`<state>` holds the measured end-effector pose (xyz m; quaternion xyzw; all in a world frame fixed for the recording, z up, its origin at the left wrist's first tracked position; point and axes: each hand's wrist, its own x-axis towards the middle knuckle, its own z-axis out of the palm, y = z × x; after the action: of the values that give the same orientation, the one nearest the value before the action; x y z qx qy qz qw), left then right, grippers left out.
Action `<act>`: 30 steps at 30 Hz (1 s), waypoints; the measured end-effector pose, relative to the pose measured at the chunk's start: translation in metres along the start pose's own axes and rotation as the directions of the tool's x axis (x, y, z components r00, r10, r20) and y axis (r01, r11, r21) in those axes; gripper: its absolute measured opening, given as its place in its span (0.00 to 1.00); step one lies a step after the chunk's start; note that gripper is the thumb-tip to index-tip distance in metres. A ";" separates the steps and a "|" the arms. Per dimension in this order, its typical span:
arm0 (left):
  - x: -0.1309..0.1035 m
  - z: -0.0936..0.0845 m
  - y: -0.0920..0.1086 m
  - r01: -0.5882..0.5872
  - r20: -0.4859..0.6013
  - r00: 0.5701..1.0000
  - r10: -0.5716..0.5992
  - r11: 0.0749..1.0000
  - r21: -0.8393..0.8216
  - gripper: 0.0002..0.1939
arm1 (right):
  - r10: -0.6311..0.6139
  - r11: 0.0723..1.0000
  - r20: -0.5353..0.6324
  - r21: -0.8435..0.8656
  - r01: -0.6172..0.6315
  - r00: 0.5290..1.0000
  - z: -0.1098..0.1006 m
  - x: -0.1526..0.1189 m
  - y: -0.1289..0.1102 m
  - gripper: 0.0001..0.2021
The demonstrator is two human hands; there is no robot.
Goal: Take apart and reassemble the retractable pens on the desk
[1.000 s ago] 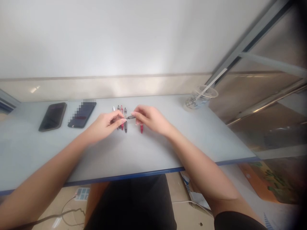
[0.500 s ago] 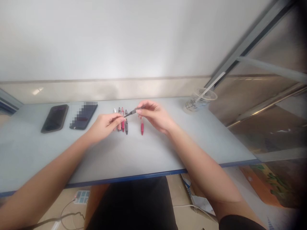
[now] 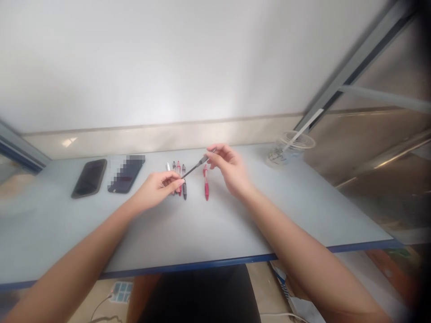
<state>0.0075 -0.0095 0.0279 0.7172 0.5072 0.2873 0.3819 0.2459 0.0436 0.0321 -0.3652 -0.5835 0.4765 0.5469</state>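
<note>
My left hand (image 3: 158,186) pinches the lower left end of a thin dark rod (image 3: 189,172), which looks like a pen refill. The rod runs up to the right into a thicker dark grey pen barrel (image 3: 202,160). My right hand (image 3: 231,169) holds that barrel between thumb and fingers, above the desk. Under and beside my left fingers several pens lie side by side, partly covered; a dark grey pen (image 3: 185,191) is the rightmost of them. A red pen (image 3: 206,188) lies apart, below my right fingers.
Two dark phones lie on the left, the black phone (image 3: 89,178) and a partly pixelated phone (image 3: 127,177). A clear plastic cup (image 3: 286,154) with a white straw stands at the back right. The desk (image 3: 195,237) has a blue front edge; a wall (image 3: 168,67) rises behind.
My hands have moved apart, so a longer stretch of the thin dark rod shows between them. The right hand has shifted away from the red pen, which shows more fully. The view has tilted slightly.
</note>
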 end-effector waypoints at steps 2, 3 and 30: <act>0.000 0.000 -0.001 0.006 -0.002 1.000 -0.006 1.000 -0.002 0.20 | 0.008 1.000 -0.011 -0.002 -0.008 1.000 0.000 0.001 0.000 0.14; 0.000 0.000 -0.001 0.008 -0.004 1.000 -0.008 1.000 -0.001 0.20 | 0.010 1.000 -0.014 -0.007 -0.010 1.000 -0.001 0.001 0.000 0.13; -0.003 0.004 0.002 -0.059 -0.110 0.992 0.066 0.996 0.065 0.18 | 0.211 0.907 0.338 -0.417 -0.056 0.917 -0.001 -0.010 -0.006 0.27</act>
<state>0.0111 -0.0139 0.0270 0.7267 0.5139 0.3233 0.3215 0.2490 0.0322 0.0348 -0.4107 -0.7349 0.4454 0.3047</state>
